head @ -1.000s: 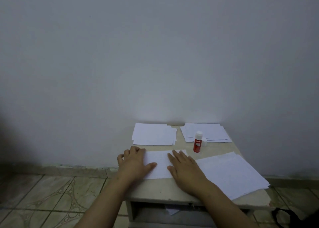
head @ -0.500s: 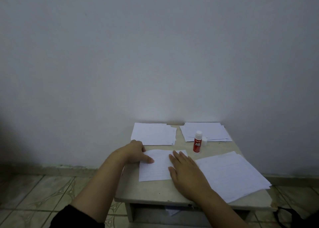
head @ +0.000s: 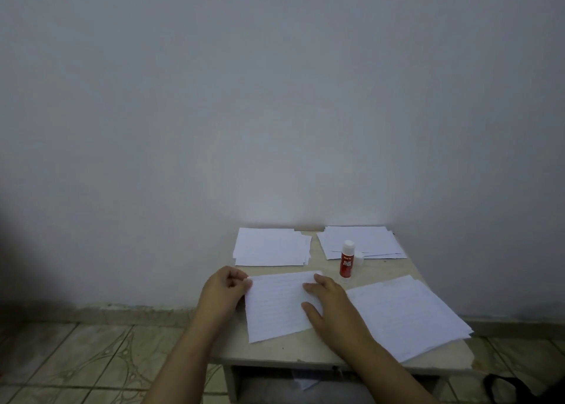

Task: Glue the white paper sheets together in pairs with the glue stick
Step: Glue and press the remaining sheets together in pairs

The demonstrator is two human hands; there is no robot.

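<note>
A white paper sheet (head: 276,304) lies in the middle of the small table (head: 275,353). My left hand (head: 224,290) pinches its far left corner between thumb and fingers. My right hand (head: 331,307) rests flat on the sheet's right part, fingers spread. A red glue stick (head: 346,262) with a white top stands upright just beyond my right hand, its loose cap (head: 358,258) beside it. A stack of white sheets (head: 406,315) lies to the right, another stack (head: 270,247) at the back left, and a third pile (head: 362,241) at the back right.
The table stands against a plain white wall (head: 275,97). Tiled floor (head: 76,361) spreads to the left. A scrap of paper (head: 304,380) lies in the opening under the tabletop. A dark object (head: 513,388) sits at the bottom right.
My left hand moved from lying flat on the sheet to its far left corner and closed on it. The sheet has turned slightly. My right hand stayed pressed on its right part.
</note>
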